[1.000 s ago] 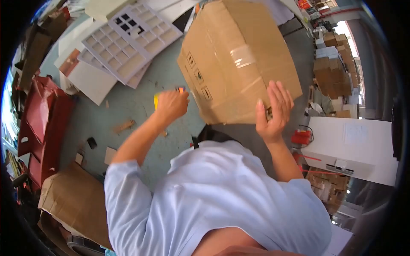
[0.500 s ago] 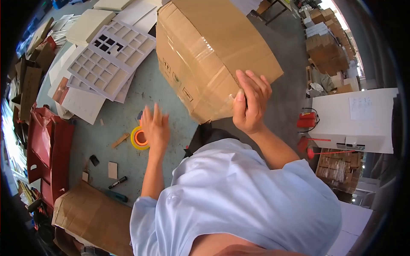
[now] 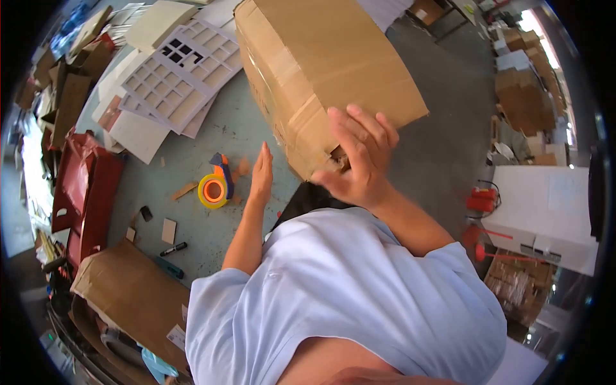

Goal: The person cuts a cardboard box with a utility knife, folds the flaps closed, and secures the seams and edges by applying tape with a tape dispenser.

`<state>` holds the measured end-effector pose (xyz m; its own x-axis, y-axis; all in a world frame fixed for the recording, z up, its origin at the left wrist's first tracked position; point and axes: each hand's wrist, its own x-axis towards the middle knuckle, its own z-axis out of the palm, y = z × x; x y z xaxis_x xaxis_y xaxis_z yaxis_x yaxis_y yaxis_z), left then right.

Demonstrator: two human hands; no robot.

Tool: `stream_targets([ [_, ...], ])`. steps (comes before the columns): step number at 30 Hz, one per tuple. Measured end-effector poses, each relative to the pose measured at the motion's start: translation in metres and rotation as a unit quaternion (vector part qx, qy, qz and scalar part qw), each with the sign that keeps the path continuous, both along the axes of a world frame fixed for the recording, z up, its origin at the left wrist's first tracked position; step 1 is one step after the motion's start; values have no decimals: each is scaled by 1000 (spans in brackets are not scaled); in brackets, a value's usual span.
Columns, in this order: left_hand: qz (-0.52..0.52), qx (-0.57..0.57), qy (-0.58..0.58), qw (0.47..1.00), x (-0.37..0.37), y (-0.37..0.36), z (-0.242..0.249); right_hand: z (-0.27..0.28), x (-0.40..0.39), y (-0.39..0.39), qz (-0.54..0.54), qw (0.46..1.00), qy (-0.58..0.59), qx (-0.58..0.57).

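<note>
A large cardboard box [image 3: 346,58] with clear tape along its side stands on the bench in front of me. My right hand [image 3: 364,160] lies over its near corner, fingers spread and thumb stretched toward the left. Just under that palm the corner of the cardboard looks torn or crumpled. Flat and upright, my left hand [image 3: 262,176] is held open beside the box's left side, with nothing in it. Left of this hand rests a tape dispenser [image 3: 222,170], blue and orange, carrying a yellow-edged tape roll.
White grid-like panels [image 3: 179,77] are stacked at the upper left. Nearer are a red tray [image 3: 86,192], a marker [image 3: 174,249], a small pale block [image 3: 169,231] and another cardboard box [image 3: 135,289]. A white cabinet [image 3: 539,208] stands across the floor at right.
My left hand has moved right, away from the tape dispenser toward the box. The right hand has slid left with its fingers spreading. The box has turned, showing less of its printed side.
</note>
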<state>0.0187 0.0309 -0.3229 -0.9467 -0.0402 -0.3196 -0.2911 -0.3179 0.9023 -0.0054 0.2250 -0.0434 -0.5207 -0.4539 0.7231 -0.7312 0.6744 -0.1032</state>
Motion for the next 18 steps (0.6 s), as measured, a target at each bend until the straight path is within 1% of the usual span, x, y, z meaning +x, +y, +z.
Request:
stream_targets([
  [1,24,5,-63,998,12,6,15,3,2,4,10,1000,-1,-10],
  [2,49,13,-126,991,20,9,26,6,3,9,30,999,-22,13],
  [3,59,7,-128,990,25,10,23,10,2,14,49,997,-44,37],
  [4,43,-5,-172,984,31,11,15,15,-2,19,59,997,-47,31],
  [5,24,-14,-216,976,38,14,6,22,-10,22,29,998,-47,43],
  [6,34,-12,-226,973,41,20,1,25,-16,25,-3,997,-43,56],
  [7,36,-13,-225,974,45,25,-4,24,-20,28,-1,998,-42,55],
  [9,48,40,-237,969,41,36,-6,21,-29,32,4,999,-20,33],
  [10,51,45,-232,970,34,42,-11,22,-31,35,8,999,-14,38],
  [12,76,107,-238,962,24,58,-19,21,-32,45,4,999,-26,38],
  [13,81,117,-240,960,19,67,-24,19,-32,48,10,998,-28,47],
  [15,66,186,-222,955,0,83,-27,17,-36,50,-2,999,0,35],
  [16,69,196,-216,954,-6,88,-28,19,-36,50,-4,999,-3,46],
  [18,68,131,-242,959,-19,97,-37,29,-32,53,6,997,-10,76],
])
